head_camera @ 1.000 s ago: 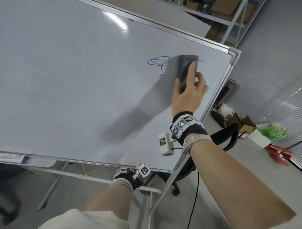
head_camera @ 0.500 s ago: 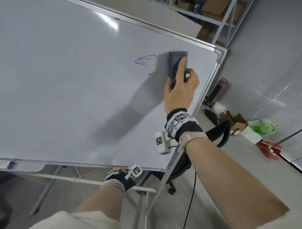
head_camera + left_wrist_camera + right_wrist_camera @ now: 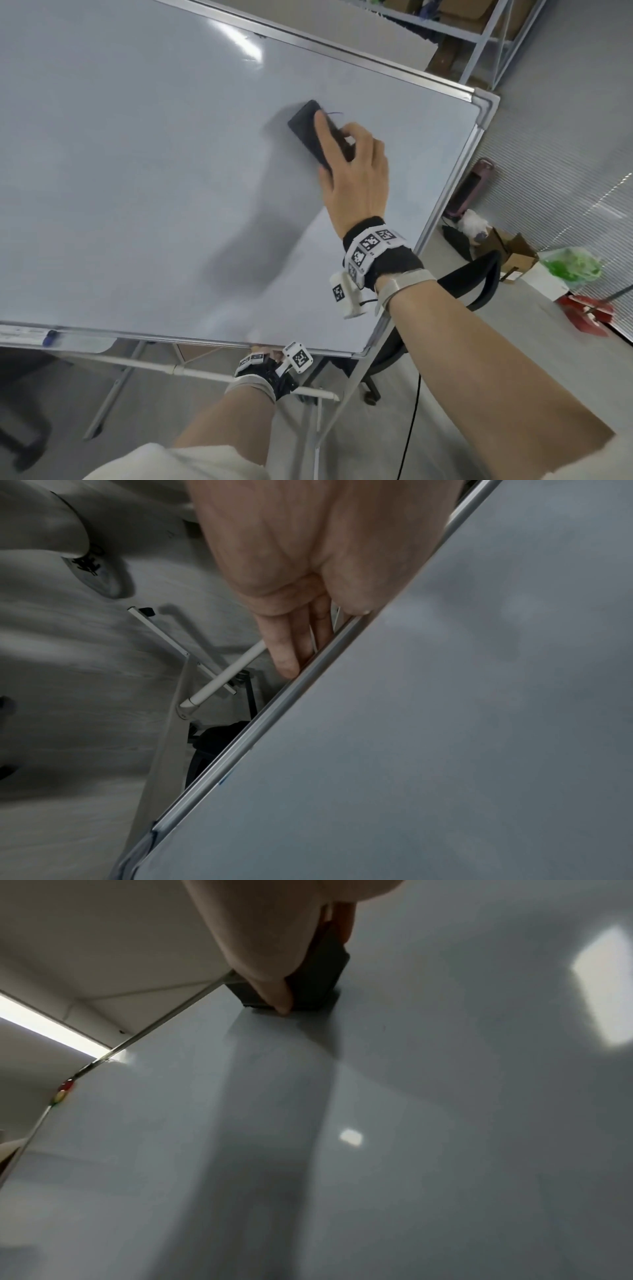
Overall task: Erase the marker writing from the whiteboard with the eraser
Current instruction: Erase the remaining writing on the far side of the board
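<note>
Eraser [image 3: 313, 132], dark and tilted, lies flat against the upper right part of the whiteboard [image 3: 137, 171], gripped by the right hand [image 3: 356, 171] with the forefinger laid along its back. A short stroke of marker writing [image 3: 334, 113] shows at its upper edge. The left hand [image 3: 291, 561] pinches the board's bottom frame, thumb in front, fingers behind.

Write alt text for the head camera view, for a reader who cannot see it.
A right hand presses a black eraser against a whiteboard, with a short blue stroke left beside it. The left hand holds the board's bottom edge.
</note>
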Demonstrator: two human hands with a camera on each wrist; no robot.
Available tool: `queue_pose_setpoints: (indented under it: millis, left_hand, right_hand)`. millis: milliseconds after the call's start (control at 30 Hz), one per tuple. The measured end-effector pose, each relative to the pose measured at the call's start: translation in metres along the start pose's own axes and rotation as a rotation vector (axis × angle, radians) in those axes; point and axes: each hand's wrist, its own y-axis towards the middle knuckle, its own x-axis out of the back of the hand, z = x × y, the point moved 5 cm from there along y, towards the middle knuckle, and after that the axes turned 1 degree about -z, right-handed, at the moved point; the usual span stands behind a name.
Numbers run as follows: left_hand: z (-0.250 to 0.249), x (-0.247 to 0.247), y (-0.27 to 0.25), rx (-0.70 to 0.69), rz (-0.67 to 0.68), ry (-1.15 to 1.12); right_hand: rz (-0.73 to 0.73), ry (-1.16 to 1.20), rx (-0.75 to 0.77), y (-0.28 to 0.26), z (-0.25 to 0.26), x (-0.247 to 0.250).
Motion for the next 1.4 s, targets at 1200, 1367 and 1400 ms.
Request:
queue_pose_setpoints:
  millis: [1200, 1367, 1400]
  left_hand:
    - [-0.003, 0.028, -0.033, 0.093, -0.079, 0.145]
    - [0.005, 0.059, -0.034, 0.212, -0.016, -0.048]
    - [0.006, 0.068, -0.032, 0.178, -0.105, -0.102]
  right_hand:
    - [-0.032, 0.158, -0.052, 0.013, 0.039, -0.014]
    - [0.236, 0.203, 0.137, -0.024, 0.066, -0.051]
    - [0.216, 0.198, 0.106, -0.026, 0.063, -0.051]
